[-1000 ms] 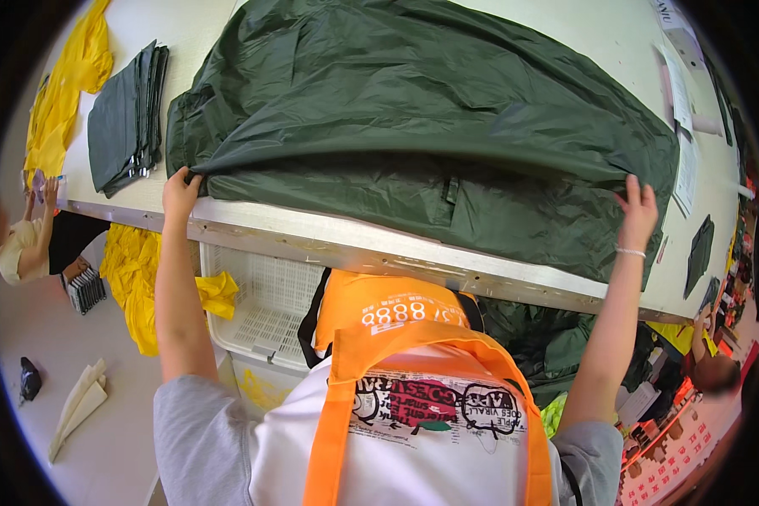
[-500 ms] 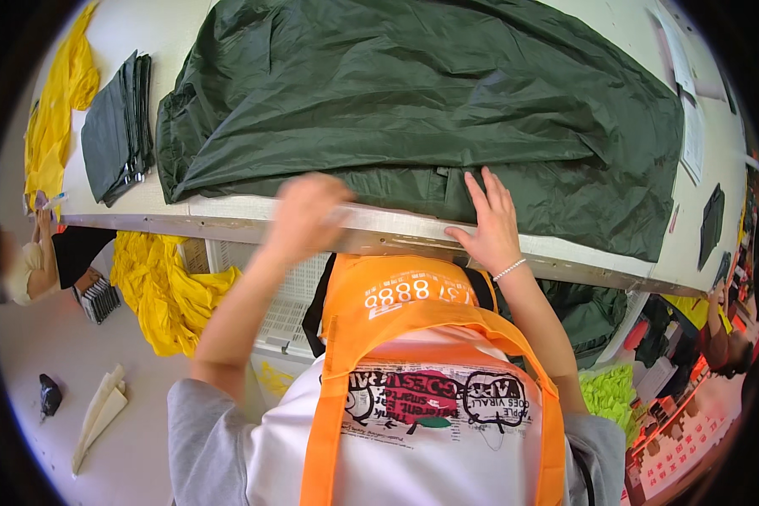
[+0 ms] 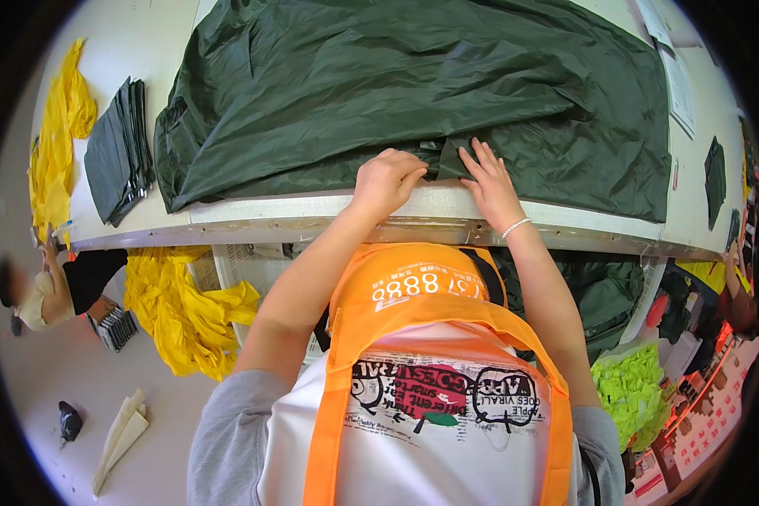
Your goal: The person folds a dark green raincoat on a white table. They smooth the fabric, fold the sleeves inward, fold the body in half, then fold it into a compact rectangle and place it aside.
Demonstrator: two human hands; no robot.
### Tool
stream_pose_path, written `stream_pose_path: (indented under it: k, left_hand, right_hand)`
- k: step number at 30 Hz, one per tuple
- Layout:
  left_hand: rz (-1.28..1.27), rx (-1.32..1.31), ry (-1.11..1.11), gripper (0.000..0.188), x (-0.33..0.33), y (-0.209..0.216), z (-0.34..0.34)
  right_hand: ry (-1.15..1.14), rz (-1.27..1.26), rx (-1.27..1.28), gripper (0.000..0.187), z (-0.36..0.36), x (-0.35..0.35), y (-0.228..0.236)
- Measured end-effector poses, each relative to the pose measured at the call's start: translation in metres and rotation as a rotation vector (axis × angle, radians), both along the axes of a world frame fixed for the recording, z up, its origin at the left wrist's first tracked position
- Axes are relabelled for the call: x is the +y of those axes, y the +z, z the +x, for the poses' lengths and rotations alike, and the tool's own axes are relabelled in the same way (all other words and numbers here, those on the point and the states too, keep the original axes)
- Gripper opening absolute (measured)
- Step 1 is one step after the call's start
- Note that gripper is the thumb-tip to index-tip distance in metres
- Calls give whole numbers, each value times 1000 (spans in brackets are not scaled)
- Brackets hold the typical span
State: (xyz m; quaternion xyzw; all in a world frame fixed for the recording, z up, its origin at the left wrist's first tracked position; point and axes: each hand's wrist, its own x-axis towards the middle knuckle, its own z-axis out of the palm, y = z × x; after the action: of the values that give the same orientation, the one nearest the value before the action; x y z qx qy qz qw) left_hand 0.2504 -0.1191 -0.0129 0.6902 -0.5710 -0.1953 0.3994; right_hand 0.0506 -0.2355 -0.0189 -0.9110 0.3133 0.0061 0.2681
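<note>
A large sheet of dark green fabric [image 3: 346,93], thin and creased, is spread over the white table. At its near edge my left hand [image 3: 387,181] is closed, with thumb and fingers pinching the cloth beside a small raised fold. Just right of that fold, my right hand [image 3: 491,187] lies on the fabric with its fingers stretched out. A bracelet of pale beads circles my right wrist.
A stack of folded dark green pieces [image 3: 120,152] and yellow fabric [image 3: 63,139] lie on the table's left. Papers [image 3: 676,84] lie at right. Below the table edge hang yellow cloth [image 3: 185,312] and more green cloth [image 3: 599,295]. Two people work at the sides.
My left hand has moved right, to the fold in the cloth, and closed on it. The right hand stays by the fold. The view has shifted slightly.
</note>
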Motion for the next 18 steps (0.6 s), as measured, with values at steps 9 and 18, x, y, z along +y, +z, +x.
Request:
stream_pose_path:
  k: [9, 18]
  left_hand:
    - [255, 868, 300, 15, -22, 1, 18]
    - [209, 1128, 320, 14, -32, 6, 29]
  right_hand:
    - [61, 128, -144, 46, -5, -20, 23]
    - [-74, 433, -242, 45, 3, -41, 14]
